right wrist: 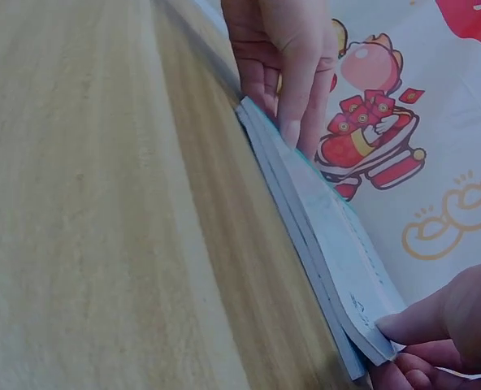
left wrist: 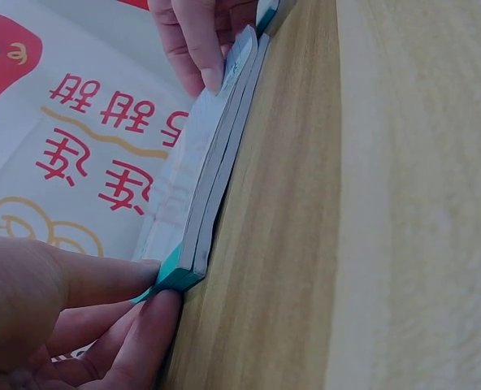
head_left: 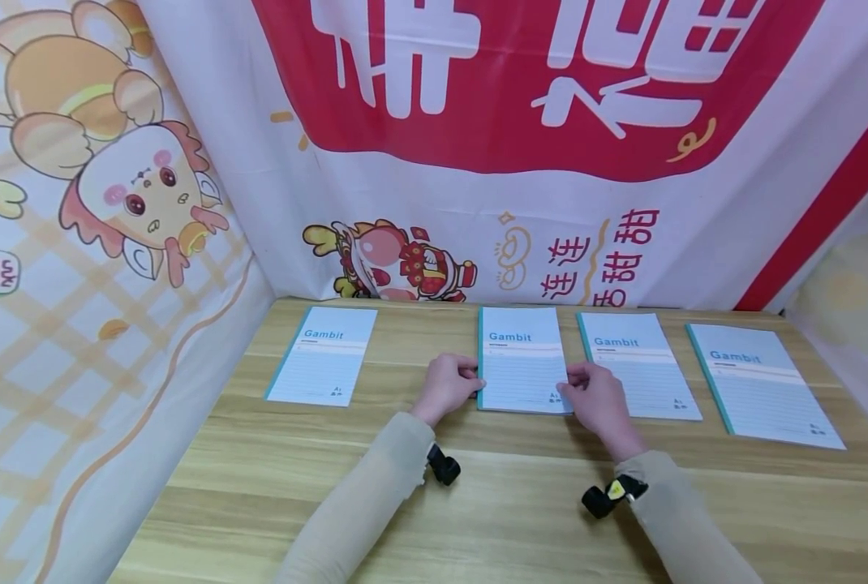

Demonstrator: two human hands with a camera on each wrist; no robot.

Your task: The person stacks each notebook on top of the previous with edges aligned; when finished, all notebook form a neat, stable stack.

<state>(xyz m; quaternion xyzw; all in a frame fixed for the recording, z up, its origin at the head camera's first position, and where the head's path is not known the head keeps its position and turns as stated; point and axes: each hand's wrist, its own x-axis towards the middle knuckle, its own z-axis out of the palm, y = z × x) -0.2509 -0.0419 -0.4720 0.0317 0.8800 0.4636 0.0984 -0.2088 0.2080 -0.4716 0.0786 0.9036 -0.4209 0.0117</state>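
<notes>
Light-blue "Gambit" notebooks lie on the wooden table. The second from the left, a notebook [head_left: 522, 365], is between my two hands. In the left wrist view this notebook [left wrist: 184, 195] lies on top of another one, their page edges slightly offset. My left hand [head_left: 449, 385] pinches its teal spine side near the lower corner, thumb above and fingers at the edge. At its lower right corner, my right hand [head_left: 598, 401] pinches it with thumb on the cover, seen also in the right wrist view as a hand [right wrist: 456, 325] with the fingers below.
One notebook [head_left: 324, 355] lies apart on the left. To the right are a notebook [head_left: 642, 369], partly behind my right hand, and another notebook [head_left: 766, 385] near the table's right side. A printed cloth [head_left: 405, 186] hangs along the back edge of the table [head_left: 507, 511].
</notes>
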